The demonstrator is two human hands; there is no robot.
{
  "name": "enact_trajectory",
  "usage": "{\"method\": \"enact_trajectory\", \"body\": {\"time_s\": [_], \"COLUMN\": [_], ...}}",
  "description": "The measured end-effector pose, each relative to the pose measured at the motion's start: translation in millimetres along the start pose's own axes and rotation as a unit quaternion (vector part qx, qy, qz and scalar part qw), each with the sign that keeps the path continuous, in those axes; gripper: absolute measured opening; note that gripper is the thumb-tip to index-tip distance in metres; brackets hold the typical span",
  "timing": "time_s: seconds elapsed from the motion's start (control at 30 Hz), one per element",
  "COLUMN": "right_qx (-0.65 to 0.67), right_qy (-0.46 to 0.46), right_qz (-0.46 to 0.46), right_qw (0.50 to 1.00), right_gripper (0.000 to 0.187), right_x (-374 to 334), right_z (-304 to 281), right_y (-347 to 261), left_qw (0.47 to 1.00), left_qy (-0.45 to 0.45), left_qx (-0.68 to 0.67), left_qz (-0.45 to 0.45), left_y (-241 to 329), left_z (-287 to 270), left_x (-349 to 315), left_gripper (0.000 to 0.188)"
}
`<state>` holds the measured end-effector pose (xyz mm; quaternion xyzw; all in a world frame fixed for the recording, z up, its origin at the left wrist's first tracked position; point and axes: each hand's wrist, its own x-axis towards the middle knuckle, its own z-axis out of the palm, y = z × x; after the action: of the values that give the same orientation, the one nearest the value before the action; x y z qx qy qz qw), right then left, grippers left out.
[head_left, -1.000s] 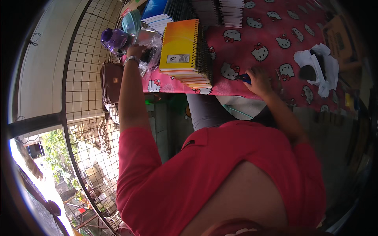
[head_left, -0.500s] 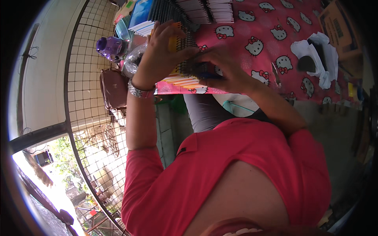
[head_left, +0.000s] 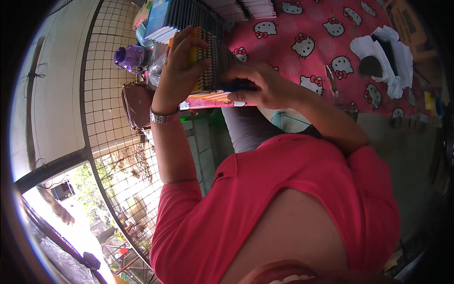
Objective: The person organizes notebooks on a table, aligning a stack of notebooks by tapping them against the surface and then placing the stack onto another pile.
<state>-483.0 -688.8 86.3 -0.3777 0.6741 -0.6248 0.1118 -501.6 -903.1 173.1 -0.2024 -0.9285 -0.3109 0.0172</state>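
Observation:
A stack of spiral-bound notebooks (head_left: 218, 66) with yellow covers and dark wire coils lies at the table's near edge. My left hand (head_left: 182, 68) rests over its left side, fingers stretched and thumb apart towards the coils. At the stack's near right corner, my right hand (head_left: 267, 85) is closed around a small dark tool (head_left: 239, 85), with a bluish-black part showing between thumb and fingers. Its exact kind is hard to make out. The tool's far end is against or very near the coils; which, I cannot tell.
More spiral-bound books (head_left: 182, 19) are stacked behind. Left of them stand a purple bottle (head_left: 130, 57) and a brown bag (head_left: 137, 105) beside a wire-mesh screen (head_left: 106, 94). On the pink patterned tablecloth (head_left: 312, 66), crumpled white paper (head_left: 390, 61) lies near a cardboard box (head_left: 414, 28).
My left hand has shifted slightly left and its fingers lie lower. My right hand, holding the dark tool, has moved a little left and nearer. The whole view has shifted slightly.

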Motion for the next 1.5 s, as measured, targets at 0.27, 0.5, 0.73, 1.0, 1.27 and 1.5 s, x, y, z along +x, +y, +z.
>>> {"method": "enact_trajectory", "body": {"time_s": [0.27, 0.5, 0.73, 1.0, 1.27, 1.5], "right_qx": [-0.024, -0.15, -0.156, 0.094, -0.112, -0.004], "right_qy": [0.028, 0.086, 0.086, -0.079, 0.032, -0.029], "right_qz": [0.059, -0.093, -0.079, 0.182, -0.053, 0.079], "right_qw": [0.998, 0.98, 0.981, 0.976, 0.992, 0.996], "right_gripper": [0.037, 0.046, 0.038, 0.035, 0.032, 0.032], "right_x": [-10.5, -3.4, -5.9, -5.8, 1.0, -5.7], "right_z": [5.2, 2.3, 3.1, -3.9, -5.1, -3.4], "right_y": [0.5, 25.7, 14.4, 2.9, 30.3, 23.6], "left_qw": [0.991, 0.984, 0.992, 0.992, 0.994, 0.993], "left_qy": [0.002, -0.019, -0.024, -0.033, -0.031, -0.032], "left_qx": [0.126, 0.173, 0.118, 0.112, 0.102, 0.108], "left_qz": [0.046, 0.044, 0.032, 0.037, 0.039, 0.044], "left_y": [-2.8, -1.1, -2.9, -4.9, -5.4, -4.8], "left_z": [5.7, 6.6, 2.5, 4.2, 3.5, 2.6], "left_x": [-1.0, -3.0, -3.2, -4.4, -3.1, -3.4], "left_gripper": [0.045, 0.048, 0.042, 0.041, 0.04, 0.04]}}
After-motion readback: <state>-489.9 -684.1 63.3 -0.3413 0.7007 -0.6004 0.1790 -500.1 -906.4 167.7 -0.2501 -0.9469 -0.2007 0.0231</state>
